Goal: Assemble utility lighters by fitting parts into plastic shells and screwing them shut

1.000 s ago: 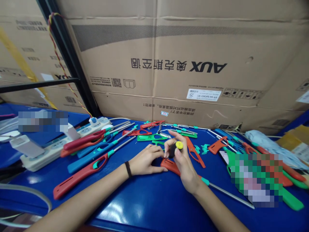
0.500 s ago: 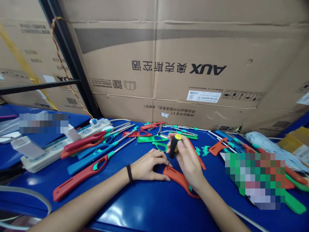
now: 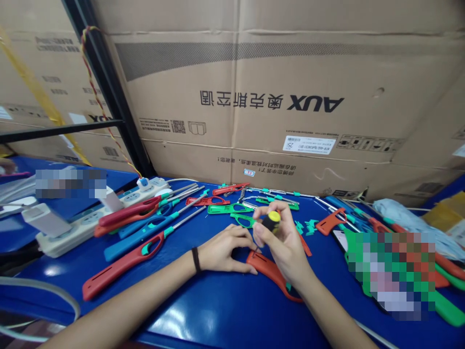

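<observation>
Head view: the right hand [image 3: 286, 245] grasps a small screwdriver [image 3: 268, 228] with a black grip and a yellow cap. The fingers [image 3: 262, 213] are clenched around the grip, and the thumb lies near the cap. Compared with half a second ago, the tool is leaning more: the yellow cap now points toward the right and a little away, while before it stood nearly upright. The tip goes down below the fingers to the near end of the red lighter handle [image 3: 271, 271], which lies on the blue table [image 3: 218, 310] partly under the right palm. I cannot tell if the tip sits in a screw.

The left hand [image 3: 223, 252] lies flat just left of this handle, its fingertips [image 3: 250, 270] touching the red end and pressing it down; it grasps nothing. It has hardly moved during the last second. I judge that the person is turning the screwdriver in the handle, and the left hand keeps the piece from sliding.

Beyond the fingers lie green handle shells [image 3: 227, 209], and far left of the left hand are long gas lighters [image 3: 145, 232].
</observation>
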Demonstrator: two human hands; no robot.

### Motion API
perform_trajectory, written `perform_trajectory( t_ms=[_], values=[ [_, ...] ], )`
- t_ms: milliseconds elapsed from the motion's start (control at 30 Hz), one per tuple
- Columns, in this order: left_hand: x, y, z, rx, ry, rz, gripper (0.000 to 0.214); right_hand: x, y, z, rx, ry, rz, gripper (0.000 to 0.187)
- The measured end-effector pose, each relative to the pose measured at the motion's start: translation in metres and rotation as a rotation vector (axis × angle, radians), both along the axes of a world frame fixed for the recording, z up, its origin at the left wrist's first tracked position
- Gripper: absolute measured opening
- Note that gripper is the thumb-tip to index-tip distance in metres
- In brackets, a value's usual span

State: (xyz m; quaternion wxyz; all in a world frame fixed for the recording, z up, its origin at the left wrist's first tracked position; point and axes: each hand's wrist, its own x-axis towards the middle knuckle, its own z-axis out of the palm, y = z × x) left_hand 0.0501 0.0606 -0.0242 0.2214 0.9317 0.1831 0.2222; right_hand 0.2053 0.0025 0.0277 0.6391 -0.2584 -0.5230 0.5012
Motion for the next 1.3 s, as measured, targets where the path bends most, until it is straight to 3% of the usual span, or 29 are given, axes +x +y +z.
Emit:
perform_trajectory(
  t_ms=[67,167,300,433,533,633,767,900,1000,1233,1300],
  values=[
    [0.0003,0.0005,-0.0003,-0.016,0.007,-0.006,0.041,0.0006,-0.0010,0.0015,-0.022,0.027,0.026,0.019],
    [0.0004,0.0008,-0.0003,-0.021,0.017,0.003,0.040,0.0017,-0.0024,0.0028,-0.087,0.012,0.059,0.041],
    [-0.0003,0.0007,-0.0010,0.001,0.014,0.005,0.043,0.0020,-0.0020,0.0015,-0.030,-0.018,0.040,0.018],
    [-0.0001,0.0001,0.0004,-0.015,0.017,0.004,0.042,0.0029,-0.0008,0.0027,-0.035,0.092,0.056,0.019],
    [0.0006,-0.0002,0.0019,-0.027,0.027,0.008,0.041,0.0040,-0.0001,0.0040,-0.094,0.093,0.057,0.033],
    [0.0006,0.0000,0.0017,-0.020,0.030,0.010,0.043,0.0041,0.0010,0.0026,-0.090,0.030,0.042,0.017],
    [0.0003,0.0003,0.0004,-0.022,0.019,0.012,0.043,0.0031,0.0009,0.0006,-0.038,0.073,0.010,0.021],
    [0.0001,0.0003,-0.0003,-0.029,0.031,0.014,0.041,0.0016,-0.0018,0.0029,-0.119,0.031,0.069,0.030],
    [0.0000,0.0004,-0.0007,-0.012,0.017,0.013,0.043,0.0001,-0.0027,0.0038,-0.087,-0.021,0.054,0.021],
    [-0.0002,0.0003,0.0004,-0.025,0.026,0.010,0.041,0.0016,-0.0013,0.0025,-0.124,-0.003,0.086,0.032],
    [-0.0001,0.0004,-0.0001,-0.008,0.019,0.011,0.041,0.0011,-0.0007,0.0018,-0.087,-0.038,0.062,0.024]
  ],
)
